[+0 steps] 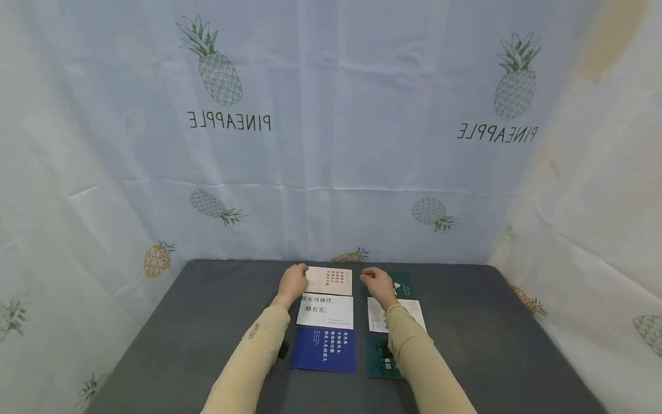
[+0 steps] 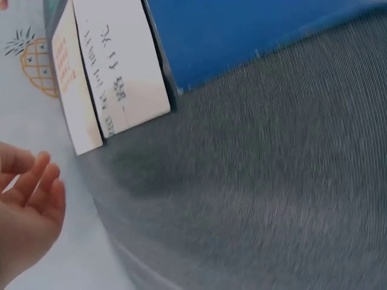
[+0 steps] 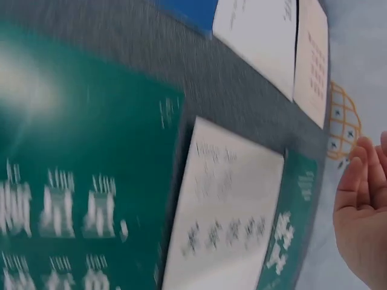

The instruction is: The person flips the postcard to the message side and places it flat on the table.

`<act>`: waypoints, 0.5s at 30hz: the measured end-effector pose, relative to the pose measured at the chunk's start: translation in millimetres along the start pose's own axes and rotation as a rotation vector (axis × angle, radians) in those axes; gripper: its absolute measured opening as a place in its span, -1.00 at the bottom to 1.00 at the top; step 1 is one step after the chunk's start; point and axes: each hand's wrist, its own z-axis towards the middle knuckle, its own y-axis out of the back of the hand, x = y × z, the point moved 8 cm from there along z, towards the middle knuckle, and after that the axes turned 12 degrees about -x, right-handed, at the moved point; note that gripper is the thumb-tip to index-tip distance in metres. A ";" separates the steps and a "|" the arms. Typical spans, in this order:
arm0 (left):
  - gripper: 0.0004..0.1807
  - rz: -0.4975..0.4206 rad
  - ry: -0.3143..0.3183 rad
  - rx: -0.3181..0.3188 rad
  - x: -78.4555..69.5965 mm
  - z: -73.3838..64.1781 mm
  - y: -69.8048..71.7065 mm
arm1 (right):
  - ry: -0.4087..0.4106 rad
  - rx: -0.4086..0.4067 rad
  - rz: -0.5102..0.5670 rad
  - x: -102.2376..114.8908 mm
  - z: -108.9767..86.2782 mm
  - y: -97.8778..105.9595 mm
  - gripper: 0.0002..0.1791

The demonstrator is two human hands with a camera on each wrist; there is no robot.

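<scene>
Six cards (image 1: 314,349) lie in two columns of three on the table (image 1: 176,345); layout appears complete, none visibly left over; left hand (image 1: 293,282) and right hand (image 1: 379,285), fingers loosely bent, hold nothing.

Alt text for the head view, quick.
Left hand and right hand, seemingly empty, at the far end of a dark table. Left column, far to near: pink card, white card, blue card; right column: green card, white card, green card.
</scene>
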 end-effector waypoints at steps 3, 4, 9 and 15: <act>-0.58 -0.104 0.090 0.080 4.7 -1.9 -14.0 | -0.044 0.024 0.056 -3.6 -3.5 -12.4 -0.63; -0.55 -0.120 0.113 0.101 6.5 -3.2 -18.0 | -0.057 0.032 0.071 -4.8 -5.1 -16.0 -0.62; -0.47 -0.168 0.201 0.151 14.3 -9.0 -29.3 | -0.155 0.093 0.156 -9.5 -12.6 -32.0 -0.53; -0.46 -0.246 0.287 0.169 23.9 -11.6 -35.4 | -0.238 0.153 0.199 -18.4 -15.6 -46.2 -0.44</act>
